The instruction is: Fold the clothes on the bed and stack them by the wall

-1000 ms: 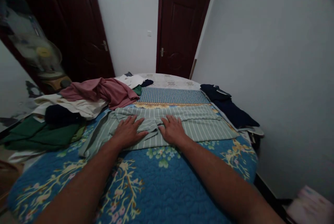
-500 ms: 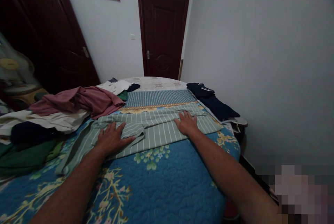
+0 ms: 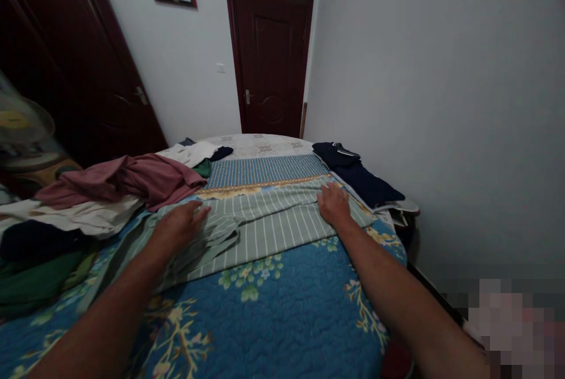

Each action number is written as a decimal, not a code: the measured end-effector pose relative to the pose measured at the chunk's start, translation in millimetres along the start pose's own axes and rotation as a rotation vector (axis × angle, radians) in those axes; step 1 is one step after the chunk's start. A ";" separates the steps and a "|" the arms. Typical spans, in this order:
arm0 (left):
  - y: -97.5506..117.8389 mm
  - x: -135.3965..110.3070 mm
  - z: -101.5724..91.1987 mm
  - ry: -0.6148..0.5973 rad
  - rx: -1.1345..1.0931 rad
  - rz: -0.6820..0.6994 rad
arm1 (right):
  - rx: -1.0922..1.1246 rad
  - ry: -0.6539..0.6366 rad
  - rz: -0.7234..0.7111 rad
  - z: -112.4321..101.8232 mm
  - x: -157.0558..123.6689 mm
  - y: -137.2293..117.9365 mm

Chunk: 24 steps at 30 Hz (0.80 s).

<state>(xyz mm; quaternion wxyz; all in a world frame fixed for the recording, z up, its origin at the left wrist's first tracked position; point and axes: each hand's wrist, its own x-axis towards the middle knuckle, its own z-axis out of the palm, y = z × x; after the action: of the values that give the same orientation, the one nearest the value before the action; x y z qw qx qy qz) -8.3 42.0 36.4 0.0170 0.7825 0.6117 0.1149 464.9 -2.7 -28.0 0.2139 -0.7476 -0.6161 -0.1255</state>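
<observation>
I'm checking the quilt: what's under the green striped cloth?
A blue floral quilt shows along the near edge of the green striped cloth, which lies on it. Anything else beneath is covered and cannot be seen.

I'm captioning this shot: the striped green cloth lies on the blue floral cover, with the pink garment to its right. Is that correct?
Only the side is wrong: the head view shows the pink garment left of the striped green cloth, which does lie on the blue floral cover.
</observation>
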 end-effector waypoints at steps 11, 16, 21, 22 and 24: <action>-1.9 13.5 57.4 -0.013 0.165 -0.010 | 0.145 -0.264 -0.299 13.9 18.3 -64.1; -5.1 15.2 54.1 -0.040 0.153 -0.120 | 0.046 -0.395 -0.026 17.3 38.9 -74.6; -4.4 14.0 54.7 -0.034 0.161 -0.166 | 0.017 -0.480 0.096 22.9 63.5 -55.0; -4.9 14.1 55.5 -0.031 0.159 -0.168 | 0.008 -0.483 0.118 24.2 68.7 -48.6; -6.2 14.9 57.0 -0.024 0.149 -0.170 | -0.015 -0.474 0.154 26.2 78.9 -35.3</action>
<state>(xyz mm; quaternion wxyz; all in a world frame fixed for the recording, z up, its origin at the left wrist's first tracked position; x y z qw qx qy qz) 0.6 64.4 -17.8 -0.0242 0.7281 0.6827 0.0577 445.1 83.5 -9.6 0.0668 -0.8024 -0.5894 0.0657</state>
